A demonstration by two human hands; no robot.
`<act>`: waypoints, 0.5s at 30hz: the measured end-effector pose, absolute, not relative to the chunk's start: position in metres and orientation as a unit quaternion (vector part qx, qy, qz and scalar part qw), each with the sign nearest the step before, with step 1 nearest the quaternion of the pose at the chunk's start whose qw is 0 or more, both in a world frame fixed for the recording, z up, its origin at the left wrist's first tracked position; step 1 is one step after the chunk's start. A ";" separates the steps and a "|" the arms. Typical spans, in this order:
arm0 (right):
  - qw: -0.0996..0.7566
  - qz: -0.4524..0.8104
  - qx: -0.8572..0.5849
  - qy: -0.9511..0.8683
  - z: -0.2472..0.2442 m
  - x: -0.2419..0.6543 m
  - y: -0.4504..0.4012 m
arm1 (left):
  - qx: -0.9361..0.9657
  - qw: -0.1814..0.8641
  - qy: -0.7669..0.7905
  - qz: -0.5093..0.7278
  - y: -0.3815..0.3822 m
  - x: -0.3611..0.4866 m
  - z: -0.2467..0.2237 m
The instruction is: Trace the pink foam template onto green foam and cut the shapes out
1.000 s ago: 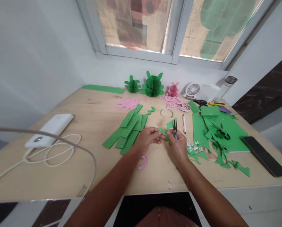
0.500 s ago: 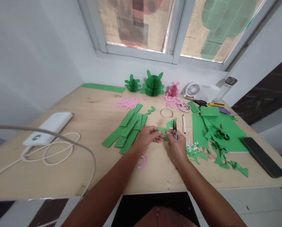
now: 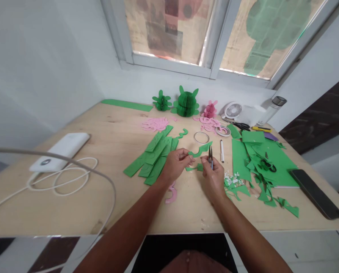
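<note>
Near the middle of the wooden table, my left hand [image 3: 175, 165] pinches a curved green paper piece [image 3: 200, 151] by its left end. To its right, my right hand [image 3: 213, 172] is closed around small scissors [image 3: 211, 155] whose blades point away from me. Below the held piece, a green paper bit [image 3: 199, 167] lies between the hands. Green paper strips [image 3: 151, 161] overlap left of my left hand, with a green curved cutout [image 3: 183, 132] beyond them. A pink curved cutout [image 3: 171, 194] rests near my left wrist.
Green sheets and scraps [image 3: 272, 163] and a black phone [image 3: 316, 193] lie right. A pen [image 3: 222, 151], tape ring [image 3: 201, 137] and pink cutouts [image 3: 155, 124] are further back. Paper figures [image 3: 186, 104] and a fan [image 3: 233, 110] stand behind. A white power bank [image 3: 60, 151] with cable is left.
My right hand's fingertips have come away from the green piece, which now shows as a longer wavy strip in my left hand. The view has shifted slightly.
</note>
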State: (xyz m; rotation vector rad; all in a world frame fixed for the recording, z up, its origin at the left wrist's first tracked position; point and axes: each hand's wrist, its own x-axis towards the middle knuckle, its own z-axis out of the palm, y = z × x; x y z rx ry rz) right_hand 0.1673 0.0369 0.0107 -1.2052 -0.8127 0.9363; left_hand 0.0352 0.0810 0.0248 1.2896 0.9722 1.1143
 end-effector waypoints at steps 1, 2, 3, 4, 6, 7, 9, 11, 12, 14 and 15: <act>0.649 0.409 -0.529 -0.363 0.010 0.167 0.037 | 0.560 0.535 0.417 0.475 0.081 0.034 0.024; 0.649 0.406 -0.529 -0.366 0.010 0.168 0.036 | 0.577 0.505 0.426 0.480 0.081 0.034 0.024; 0.650 0.402 -0.529 -0.368 0.010 0.168 0.036 | 0.596 0.467 0.437 0.485 0.080 0.033 0.024; 0.651 0.398 -0.531 -0.369 0.009 0.168 0.036 | 0.615 0.426 0.447 0.490 0.079 0.032 0.024; 0.648 0.393 -0.535 -0.373 0.010 0.168 0.036 | 0.649 0.353 0.459 0.493 0.077 0.032 0.024; 0.645 0.390 -0.538 -0.378 0.010 0.168 0.035 | 0.664 0.327 0.459 0.492 0.075 0.031 0.025; 0.640 0.383 -0.540 -0.390 0.011 0.167 0.034 | 0.685 0.296 0.451 0.490 0.073 0.031 0.028; 0.638 0.375 -0.542 -0.400 0.013 0.167 0.033 | 0.690 0.288 0.447 0.490 0.071 0.031 0.030; 0.636 0.373 -0.542 -0.403 0.013 0.166 0.032 | 0.687 0.293 0.447 0.491 0.071 0.032 0.030; 0.630 0.373 -0.543 -0.411 0.014 0.166 0.032 | 0.673 0.325 0.450 0.489 0.072 0.032 0.031; 0.627 0.374 -0.543 -0.414 0.014 0.166 0.032 | 0.663 0.348 0.451 0.486 0.073 0.031 0.030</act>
